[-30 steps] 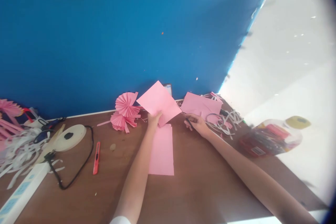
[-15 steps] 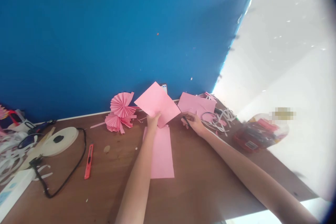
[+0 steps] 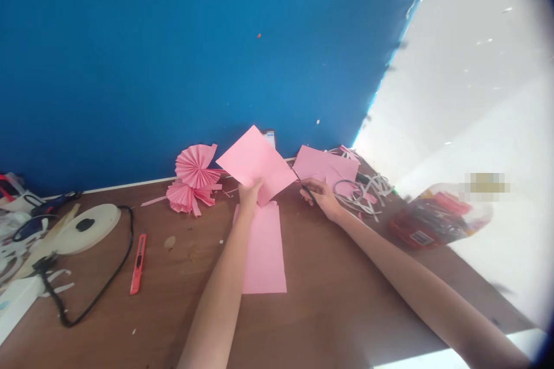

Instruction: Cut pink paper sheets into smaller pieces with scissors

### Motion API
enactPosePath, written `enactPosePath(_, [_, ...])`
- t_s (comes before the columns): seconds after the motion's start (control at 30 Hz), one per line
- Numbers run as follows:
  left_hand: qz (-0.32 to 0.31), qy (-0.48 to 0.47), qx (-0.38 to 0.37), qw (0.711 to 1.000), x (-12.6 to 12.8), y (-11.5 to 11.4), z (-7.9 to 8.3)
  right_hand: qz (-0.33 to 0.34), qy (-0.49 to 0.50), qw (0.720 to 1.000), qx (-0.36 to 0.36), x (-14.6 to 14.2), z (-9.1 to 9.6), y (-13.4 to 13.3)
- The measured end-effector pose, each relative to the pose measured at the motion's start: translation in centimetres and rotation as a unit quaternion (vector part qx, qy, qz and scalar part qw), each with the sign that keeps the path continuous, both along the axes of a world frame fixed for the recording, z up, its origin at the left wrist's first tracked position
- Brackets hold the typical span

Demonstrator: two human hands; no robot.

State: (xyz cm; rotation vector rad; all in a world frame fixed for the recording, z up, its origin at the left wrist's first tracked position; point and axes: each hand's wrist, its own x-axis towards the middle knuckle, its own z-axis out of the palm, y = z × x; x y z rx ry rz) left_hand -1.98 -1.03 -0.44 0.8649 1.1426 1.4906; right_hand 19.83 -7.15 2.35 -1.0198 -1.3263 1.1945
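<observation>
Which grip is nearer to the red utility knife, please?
The left: the left grip, holding a pink sheet, is beyond and to the right of the red utility knife; the right grip is farther to the right.

1. The pink sheet [image 3: 252, 155] is plain and squarish, held up around the middle of the scene and turned so that it shows as a diamond, one corner pointing far and another near.
2. The scissors [image 3: 308, 191] are dark and slim (much of them is hidden), held just right of the sheet, angled far and left towards its right corner; whether they touch it is too small to tell.
</observation>
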Motion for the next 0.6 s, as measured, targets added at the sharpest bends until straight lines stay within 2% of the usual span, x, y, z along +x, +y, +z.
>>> enactPosePath(0.17, [0.045,-0.012,-0.025,0.999,0.1,0.2,0.4,-0.032,-0.043,0.999,0.011,0.0,0.3,-0.1])
enactPosePath(0.27, [0.079,-0.015,-0.048,0.996,0.1,0.3,0.8,-0.023,-0.049,0.998,0.013,0.0,0.4,-0.1])
enactPosePath(0.37, [0.083,-0.015,-0.051,0.995,0.3,0.1,1.3,-0.009,-0.052,0.999,0.009,0.0,0.2,0.0])
enactPosePath(0.6, [0.081,-0.032,-0.048,0.995,0.9,-1.0,2.5,-0.024,-0.069,0.997,0.006,0.0,-0.3,0.2])
